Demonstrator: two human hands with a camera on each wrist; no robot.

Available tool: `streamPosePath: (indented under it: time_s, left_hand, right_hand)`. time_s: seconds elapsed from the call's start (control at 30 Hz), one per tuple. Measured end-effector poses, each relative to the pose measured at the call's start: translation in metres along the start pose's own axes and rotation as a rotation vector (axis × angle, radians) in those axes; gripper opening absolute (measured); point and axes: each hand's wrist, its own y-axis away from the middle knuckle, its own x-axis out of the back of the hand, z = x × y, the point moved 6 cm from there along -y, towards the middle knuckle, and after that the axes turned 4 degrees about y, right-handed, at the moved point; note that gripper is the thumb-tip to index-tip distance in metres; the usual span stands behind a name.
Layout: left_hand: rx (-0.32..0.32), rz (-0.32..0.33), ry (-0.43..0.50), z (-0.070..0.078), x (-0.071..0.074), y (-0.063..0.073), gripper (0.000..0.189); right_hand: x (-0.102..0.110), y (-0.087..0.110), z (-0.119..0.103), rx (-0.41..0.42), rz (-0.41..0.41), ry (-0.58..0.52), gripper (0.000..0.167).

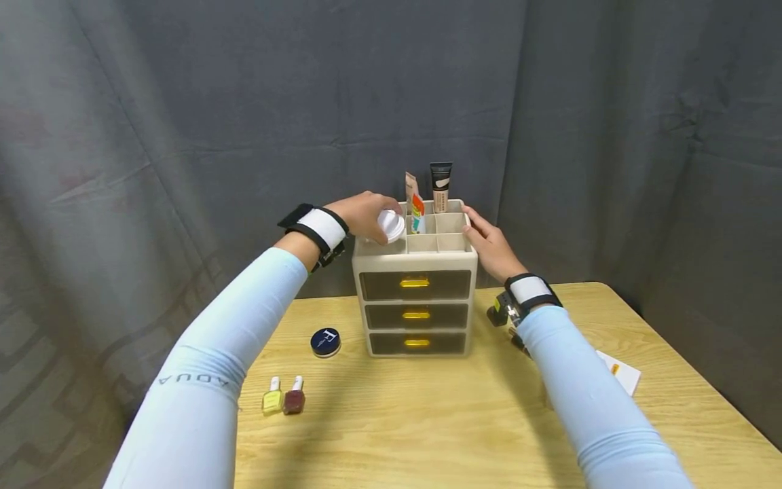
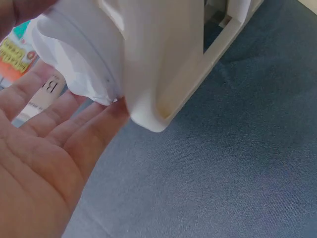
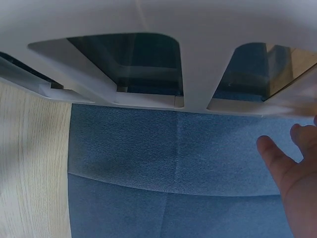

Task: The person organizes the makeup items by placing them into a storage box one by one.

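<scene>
White round item (image 1: 393,225) (partly hidden), sleeves (image 1: 204,370) cropped

Pale-blue sleeves (image 1: 201,360), left lettered AQUA; black-white wrist straps (image 1: 325,228).

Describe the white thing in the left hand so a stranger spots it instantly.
Find the cream drawer organizer on the wooden table. At its top left, the left hand grips the white item. Unlike the tall printed tubes standing nearby, it is round and squat.

A curtained-off filming corner, this was! Grey curtain (image 1: 427,81) hung right across the back, a wood-grain table (image 1: 391,421) stood in front, a drawered cosmetics organizer (image 1: 417,303) sat on top, and a dark device (image 1: 501,309), seemingly a camera, rode one wristband (image 1: 530,290).
</scene>
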Motion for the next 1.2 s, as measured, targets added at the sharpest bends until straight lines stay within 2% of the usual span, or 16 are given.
streamPosePath:
  time_s: [0.33, 0.53, 0.63, 1.2]
  left_hand:
    - [-0.004, -0.057, -0.045, -0.001, -0.014, -0.009, 0.059]
    - [0.023, -0.083, -0.050, -0.004, -0.017, -0.012, 0.061]
    - [0.033, -0.092, -0.050, -0.004, -0.019, -0.013, 0.061]
    - [0.105, -0.142, -0.036, -0.009, -0.024, -0.015, 0.057]
  right_hand:
    - [0.000, -0.001, 0.004, 0.013, 0.001, -0.020, 0.050]
    - [-0.002, -0.014, 0.031, 0.027, 0.011, -0.021, 0.051]
    - [-0.004, -0.016, 0.038, 0.034, 0.017, -0.019, 0.051]
    - [-0.007, -0.016, 0.033, 0.030, 0.016, -0.021, 0.051]
